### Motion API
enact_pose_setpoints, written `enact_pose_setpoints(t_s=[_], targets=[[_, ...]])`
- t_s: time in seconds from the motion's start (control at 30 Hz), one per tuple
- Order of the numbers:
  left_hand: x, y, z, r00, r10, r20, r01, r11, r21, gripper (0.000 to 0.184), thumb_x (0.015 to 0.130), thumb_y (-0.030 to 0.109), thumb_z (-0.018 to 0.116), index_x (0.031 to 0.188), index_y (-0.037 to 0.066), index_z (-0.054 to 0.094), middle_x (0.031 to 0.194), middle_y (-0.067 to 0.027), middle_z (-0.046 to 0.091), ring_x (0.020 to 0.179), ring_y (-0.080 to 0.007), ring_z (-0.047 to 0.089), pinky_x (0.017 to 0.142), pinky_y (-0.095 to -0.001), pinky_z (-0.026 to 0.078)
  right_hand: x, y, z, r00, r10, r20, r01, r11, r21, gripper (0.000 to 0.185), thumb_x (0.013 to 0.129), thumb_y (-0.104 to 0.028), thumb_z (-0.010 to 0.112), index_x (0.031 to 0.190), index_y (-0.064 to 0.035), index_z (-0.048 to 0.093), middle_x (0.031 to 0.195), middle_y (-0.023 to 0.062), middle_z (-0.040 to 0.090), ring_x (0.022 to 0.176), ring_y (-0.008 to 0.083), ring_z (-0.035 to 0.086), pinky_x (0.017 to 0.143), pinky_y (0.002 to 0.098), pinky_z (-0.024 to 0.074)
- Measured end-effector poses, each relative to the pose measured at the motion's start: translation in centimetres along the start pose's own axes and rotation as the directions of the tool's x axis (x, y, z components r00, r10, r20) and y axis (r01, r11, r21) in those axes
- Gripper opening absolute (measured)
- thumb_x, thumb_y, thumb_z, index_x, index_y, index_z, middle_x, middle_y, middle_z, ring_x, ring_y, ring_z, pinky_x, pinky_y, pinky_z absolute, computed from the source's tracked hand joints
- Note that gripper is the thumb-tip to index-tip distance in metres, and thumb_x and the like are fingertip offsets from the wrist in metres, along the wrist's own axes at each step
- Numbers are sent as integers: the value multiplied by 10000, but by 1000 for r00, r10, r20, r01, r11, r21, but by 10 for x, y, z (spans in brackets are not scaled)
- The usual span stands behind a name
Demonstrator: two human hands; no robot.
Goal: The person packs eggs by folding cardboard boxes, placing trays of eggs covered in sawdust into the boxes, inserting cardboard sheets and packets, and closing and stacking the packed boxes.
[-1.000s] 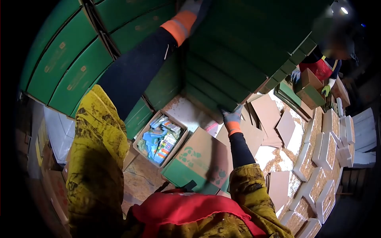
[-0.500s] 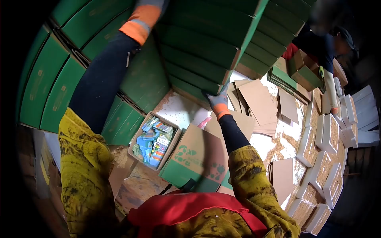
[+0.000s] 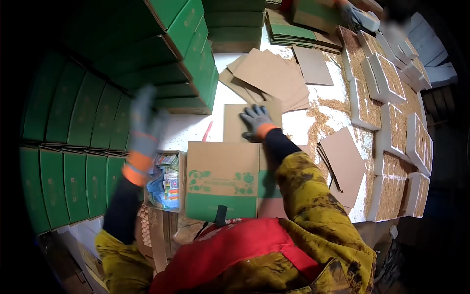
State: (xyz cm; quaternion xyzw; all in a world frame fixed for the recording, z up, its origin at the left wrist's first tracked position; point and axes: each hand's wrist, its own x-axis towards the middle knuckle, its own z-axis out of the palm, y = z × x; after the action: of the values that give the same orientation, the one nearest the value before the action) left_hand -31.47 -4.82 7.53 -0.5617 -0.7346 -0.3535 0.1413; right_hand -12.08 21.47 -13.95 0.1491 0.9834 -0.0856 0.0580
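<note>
My left hand [image 3: 145, 120], gloved and smeared by motion, hangs in front of the green box stack [image 3: 188, 49] and above a carton of blue packets [image 3: 166, 181]. What its fingers do is not clear. My right hand [image 3: 255, 121], in a grey glove with an orange cuff, lies with spread fingers on a flat brown cardboard piece [image 3: 235, 117]. Just below that piece, close to my body, is a brown and green printed box [image 3: 223, 171].
Loose cardboard sheets [image 3: 274, 73] lie on the white table [image 3: 289, 128]. Several white blocks with brown crumbs [image 3: 389, 78] line the right side. At the top right a co-worker's gloved hand [image 3: 351, 13] is beside a green and brown box [image 3: 316, 13]. More green boxes [image 3: 76, 181] stand at left.
Both my hands have come away from the green stack. The left has dropped lower, and the right now rests on cardboard. The view has turned, and the co-worker's hand appears higher up.
</note>
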Motion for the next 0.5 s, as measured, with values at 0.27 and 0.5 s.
enact_pose_setpoints(t_s=[0.27,0.5], targets=[[-215,63,70,837,-379,395,250,906,341,741,784,534,595,1380,123,437,1393,-209,373,1304,-391,318,1065,-591,204,-165,179,65,980,74,-187,-80,997,-23,534,806,-401,631,1208,-63,533,1220,190,544,1150,356,492,988,446,386],[-322,148,61,783,-478,397,391,876,283,817,860,625,457,1468,109,281,1537,-210,145,1390,-412,173,1121,-542,122,-303,-35,-71,745,667,29,-621,677,395,720,856,-356,640,1445,-85,325,1320,241,505,1174,374,527,973,418,427]])
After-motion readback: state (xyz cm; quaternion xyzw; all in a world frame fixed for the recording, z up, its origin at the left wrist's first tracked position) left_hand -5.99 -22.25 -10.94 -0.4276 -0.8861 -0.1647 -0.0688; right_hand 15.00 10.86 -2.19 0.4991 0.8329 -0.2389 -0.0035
